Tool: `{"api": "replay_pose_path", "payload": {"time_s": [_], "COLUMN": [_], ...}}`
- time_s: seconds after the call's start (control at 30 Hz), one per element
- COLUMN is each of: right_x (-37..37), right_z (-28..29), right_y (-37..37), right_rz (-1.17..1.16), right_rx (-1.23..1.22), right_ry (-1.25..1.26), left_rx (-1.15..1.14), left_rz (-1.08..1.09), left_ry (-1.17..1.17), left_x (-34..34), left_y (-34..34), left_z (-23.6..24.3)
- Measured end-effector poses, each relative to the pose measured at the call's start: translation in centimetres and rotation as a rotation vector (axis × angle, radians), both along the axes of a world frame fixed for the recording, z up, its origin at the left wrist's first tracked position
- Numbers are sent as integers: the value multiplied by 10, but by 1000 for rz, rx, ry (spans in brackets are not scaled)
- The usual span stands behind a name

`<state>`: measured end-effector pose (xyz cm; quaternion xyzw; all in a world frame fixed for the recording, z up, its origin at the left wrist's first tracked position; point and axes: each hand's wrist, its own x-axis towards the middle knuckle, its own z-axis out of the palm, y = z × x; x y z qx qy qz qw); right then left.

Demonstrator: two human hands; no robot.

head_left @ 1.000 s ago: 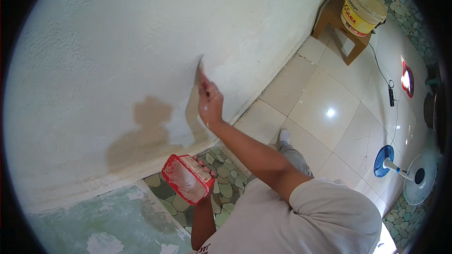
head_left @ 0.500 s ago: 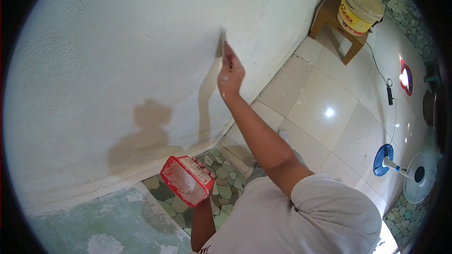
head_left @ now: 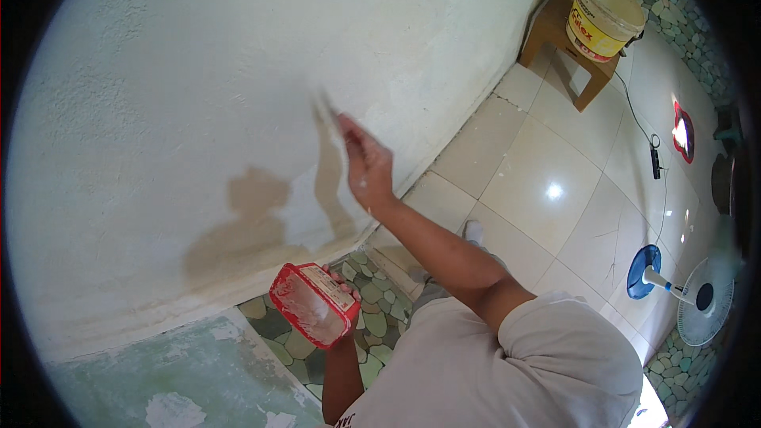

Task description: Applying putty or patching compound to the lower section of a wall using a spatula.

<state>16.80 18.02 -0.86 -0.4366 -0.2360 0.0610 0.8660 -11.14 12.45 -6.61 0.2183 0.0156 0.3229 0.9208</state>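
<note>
My left hand (head_left: 349,285) grips a red rectangular plastic tub (head_left: 295,298) with white paste inside and smeared on its walls, low in the view. My right hand (head_left: 369,166) is closed on a thin flat blade tool (head_left: 331,111), blurred by motion, at the off-white wall (head_left: 174,71). Whether the blade touches the wall is hard to tell. White specks mark the back of that hand. My shadow falls on the wall's lower part.
A large bucket (head_left: 602,16) stands on a brown wooden stool (head_left: 539,32) at upper right. A fan (head_left: 701,301) with a blue base, a cable with a black power strip (head_left: 655,160), and a red object (head_left: 683,139) are on the tiled floor (head_left: 539,170).
My right hand and tool swept up and right along the wall, then came back down and left. My left hand and tub stayed nearly still.
</note>
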Motion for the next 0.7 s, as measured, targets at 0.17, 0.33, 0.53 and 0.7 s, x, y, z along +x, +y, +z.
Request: {"api": "replay_pose_path", "payload": {"time_s": [0.17,0.33,0.53,0.7], "right_x": [56,14,-21,19], "right_z": [-13,39,24,-13], "right_y": [28,28,3,0], "right_rz": [-212,-7,92,-72], "right_rx": [-145,-12,37,-83], "right_ry": [175,101,-194,99], "left_rx": [15,-4,7,-33], "left_rz": [-7,10,-8,-25], "left_ry": [15,33,35,5], "left_x": [7,14,19,23], "left_y": [-3,-13,-11,-16], "left_z": [3,12,12,19]}}
